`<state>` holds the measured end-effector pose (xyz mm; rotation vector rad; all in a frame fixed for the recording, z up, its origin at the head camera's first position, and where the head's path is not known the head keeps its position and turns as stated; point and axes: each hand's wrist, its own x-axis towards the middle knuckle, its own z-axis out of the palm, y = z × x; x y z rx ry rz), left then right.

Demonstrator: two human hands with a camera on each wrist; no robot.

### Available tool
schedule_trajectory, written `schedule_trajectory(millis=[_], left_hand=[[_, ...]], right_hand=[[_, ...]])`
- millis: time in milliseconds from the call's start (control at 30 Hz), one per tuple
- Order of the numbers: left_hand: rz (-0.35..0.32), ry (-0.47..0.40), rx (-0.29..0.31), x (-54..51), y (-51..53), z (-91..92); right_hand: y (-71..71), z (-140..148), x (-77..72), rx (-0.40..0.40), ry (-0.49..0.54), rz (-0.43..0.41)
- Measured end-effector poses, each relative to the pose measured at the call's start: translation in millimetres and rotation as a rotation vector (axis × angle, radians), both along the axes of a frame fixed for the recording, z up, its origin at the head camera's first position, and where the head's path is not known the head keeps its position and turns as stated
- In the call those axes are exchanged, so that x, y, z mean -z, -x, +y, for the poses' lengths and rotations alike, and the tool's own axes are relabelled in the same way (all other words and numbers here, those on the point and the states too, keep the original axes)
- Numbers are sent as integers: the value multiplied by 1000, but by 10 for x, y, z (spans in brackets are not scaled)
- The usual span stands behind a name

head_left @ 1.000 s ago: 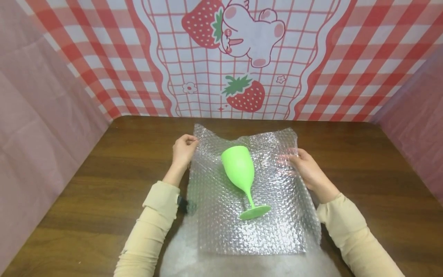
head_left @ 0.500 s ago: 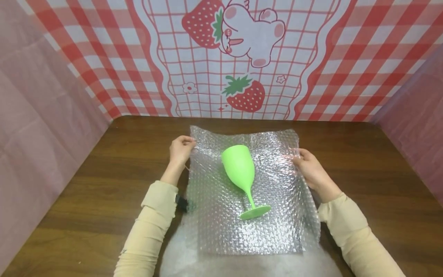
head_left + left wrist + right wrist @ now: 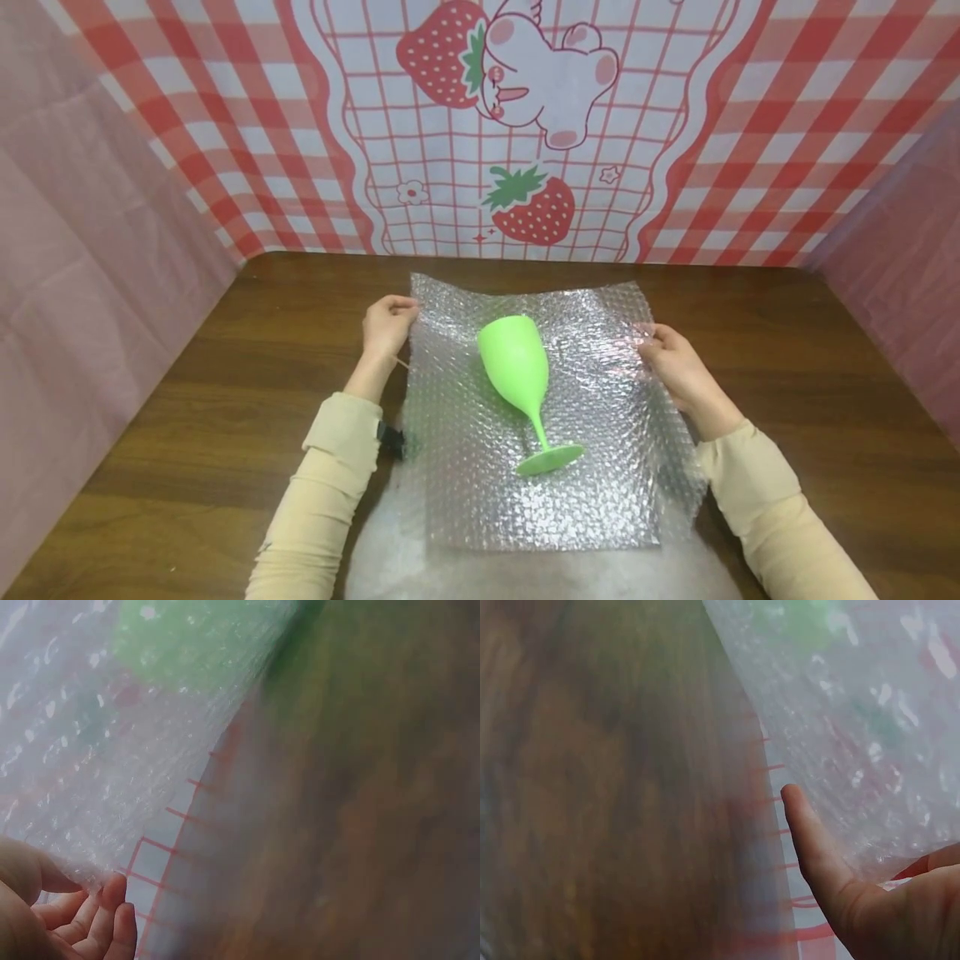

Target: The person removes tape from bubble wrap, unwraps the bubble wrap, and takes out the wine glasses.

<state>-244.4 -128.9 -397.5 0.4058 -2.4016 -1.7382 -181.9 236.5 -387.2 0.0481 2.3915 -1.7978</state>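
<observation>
A green plastic goblet (image 3: 516, 364) lies on its side on a sheet of clear bubble wrap (image 3: 480, 500), its bowl pointing away from me and its foot toward me. At the sheet's upper left edge, my left hand (image 3: 388, 327) pinches the film between thumb and fingers; the left wrist view shows this hand (image 3: 82, 915) at the wrap's corner. My right hand (image 3: 682, 372) grips the opposite edge, with some fingertips showing through the film. In the right wrist view one digit of that hand (image 3: 900, 915) is stretched along the wrap. Neither hand touches the goblet.
The brown wooden table (image 3: 195, 433) extends on both sides. A red-and-white checked cloth with strawberries (image 3: 532, 208) hangs at its far edge. Pink curtains (image 3: 97, 208) close off the sides. A whitish surface (image 3: 525, 575) lies under the wrap's near end.
My left hand has shifted slightly left and my right hand slightly right, spreading the far edge of the wrap flatter. The goblet has barely moved.
</observation>
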Motion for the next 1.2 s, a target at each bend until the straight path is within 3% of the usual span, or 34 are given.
schedule_trajectory(millis=[333,533,767,967,1200], left_hand=[[-54,71,20,-8,-13,27],[-71,42,49,-36,-10,-1],[-129,-77,200,-155,-28,-164],[-210,-44,336,-220,-50,-219],[-237,-10,497,-228,-53,-289]], right_hand=[[-3,10,-14,2,-8,-37],[-6,14,-24,-2,-5,-32],[1,21,-39,-17,69,-29],[-5,37,-74,-21,185,-54],[-28,114,-218,-11,189,-34]])
